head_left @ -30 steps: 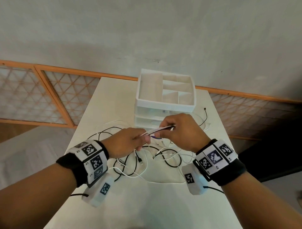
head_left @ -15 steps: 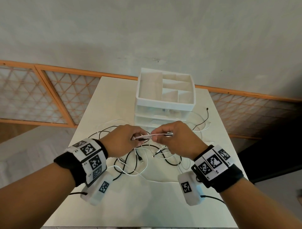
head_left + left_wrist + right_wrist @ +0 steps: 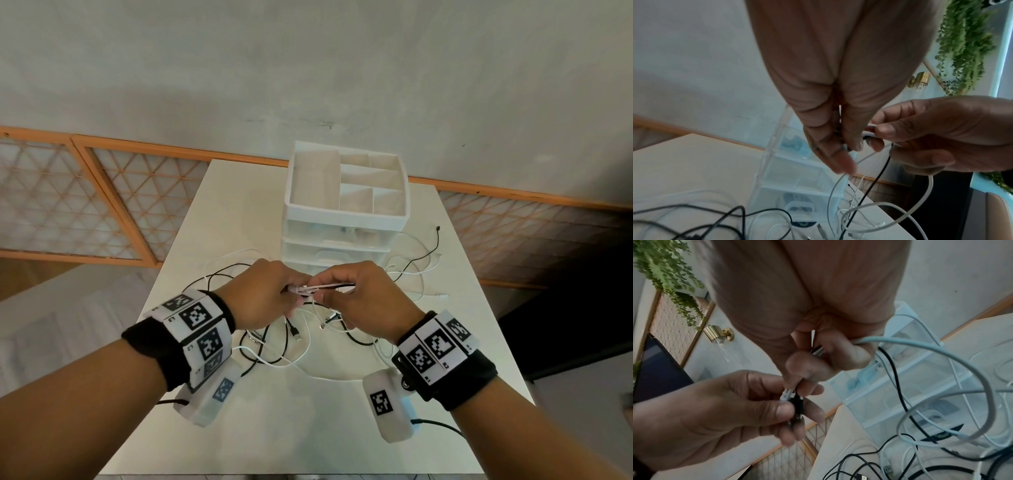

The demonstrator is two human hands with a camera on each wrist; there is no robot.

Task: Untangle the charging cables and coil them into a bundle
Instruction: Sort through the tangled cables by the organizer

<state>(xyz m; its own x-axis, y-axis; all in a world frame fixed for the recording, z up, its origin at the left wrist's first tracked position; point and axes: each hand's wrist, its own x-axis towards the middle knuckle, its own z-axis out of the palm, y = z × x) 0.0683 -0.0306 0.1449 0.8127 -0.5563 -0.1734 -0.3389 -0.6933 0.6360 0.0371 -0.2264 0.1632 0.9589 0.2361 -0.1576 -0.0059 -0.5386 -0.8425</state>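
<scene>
White and black cable ends point(image 3: 792, 396) sit gathered side by side between the two hands, held up over the table point(image 3: 308, 428). The left hand point(image 3: 263, 294) pinches the plugs between thumb and fingertips, and the right hand point(image 3: 363, 298) pinches the same few strands a little further along, its other fingers curled round the cords that trail out below. From that grip the cords drop in loose loops to the tangle of cables point(image 3: 284, 339) lying on the table under the wrists, black and white strands crossing one another. Beyond the tangle stands a white drawer box point(image 3: 346, 212) with an open divided tray on top, and more cable runs past its right side toward the table's far corner. To do this step well, I would keep the plugs level and pressed firmly in the left hand, so none slips back. The right hand should slide along slowly, letting crossings fall out below rather than pulling them tight. Watch that no loop snags the drawer box.
</scene>
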